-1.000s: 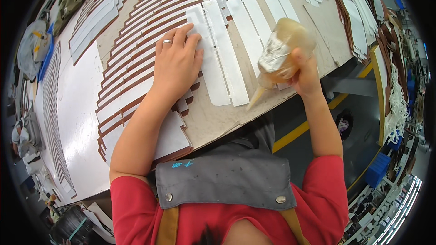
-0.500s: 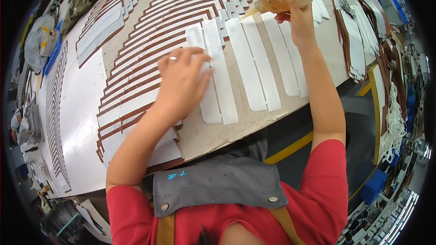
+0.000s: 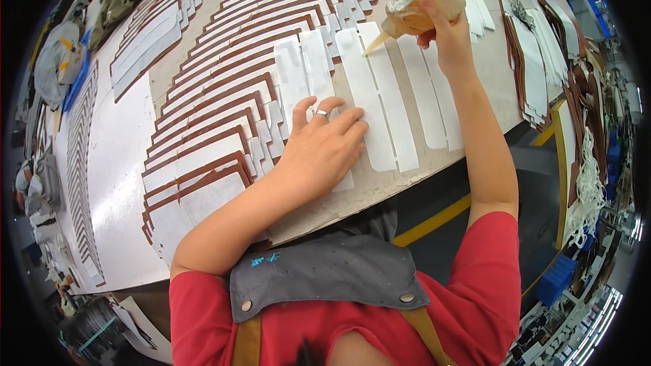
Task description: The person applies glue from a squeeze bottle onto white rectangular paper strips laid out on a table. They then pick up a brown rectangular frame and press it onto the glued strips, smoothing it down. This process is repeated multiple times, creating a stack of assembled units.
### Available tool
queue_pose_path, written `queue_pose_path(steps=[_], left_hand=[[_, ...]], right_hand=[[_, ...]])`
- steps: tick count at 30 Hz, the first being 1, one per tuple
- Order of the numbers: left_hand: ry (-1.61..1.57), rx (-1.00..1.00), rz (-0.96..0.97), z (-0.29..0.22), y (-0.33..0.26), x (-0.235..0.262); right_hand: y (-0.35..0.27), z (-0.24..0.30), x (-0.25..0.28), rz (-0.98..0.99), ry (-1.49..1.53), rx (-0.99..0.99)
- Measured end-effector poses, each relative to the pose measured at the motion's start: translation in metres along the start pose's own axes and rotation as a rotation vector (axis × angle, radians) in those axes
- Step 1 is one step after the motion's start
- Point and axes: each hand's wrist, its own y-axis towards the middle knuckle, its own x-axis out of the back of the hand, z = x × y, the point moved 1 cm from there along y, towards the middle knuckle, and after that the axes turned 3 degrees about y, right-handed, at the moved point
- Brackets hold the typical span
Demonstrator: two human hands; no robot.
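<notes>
head view: right hand [image 3: 447, 37] closed around an amber translucent squeeze bottle [image 3: 427, 3], held tilted above the table [image 3: 485, 74], its nozzle [image 3: 377, 44] pointing down and to the left. nozzle tip at the upper part of the middle pair of white strips [image 3: 380, 115], near the narrow slit between them; contact is hard to judge from this angle. left hand [image 3: 322, 146] palm down, fingers bent and spread, pinching nothing, over the lower part of the left pair of white strips [image 3: 291, 71]. ring on one finger. right pair of white strips [image 3: 430, 98] lies beside the right forearm. left of the strips: brown-edged white pieces [image 3: 217, 88], overlapped in stepped rows.
</notes>
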Motion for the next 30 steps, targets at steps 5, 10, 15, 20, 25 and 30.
queue_pose_path(steps=[5,10,15,20,25,30], left_hand=[[0.024,-0.004,-0.021,0.000,0.001,-0.002],[0.031,-0.011,-0.030,-0.001,0.001,0.000],[0.030,-0.019,-0.049,-0.001,0.001,-0.001],[0.030,-0.024,-0.060,-0.001,0.001,-0.001],[0.053,-0.028,-0.061,-0.001,0.002,-0.001],[0.124,-0.024,-0.058,-0.002,0.002,-0.004]], right_hand=[[-0.032,0.011,0.006,0.029,0.050,-0.052],[-0.063,0.020,0.014,0.045,0.020,-0.107],[-0.097,0.024,0.026,0.040,0.021,-0.160],[-0.120,0.027,0.033,0.063,0.126,-0.243],[-0.079,0.017,0.053,0.038,0.356,-0.154],[-0.014,0.017,0.018,-0.085,0.054,0.081]])
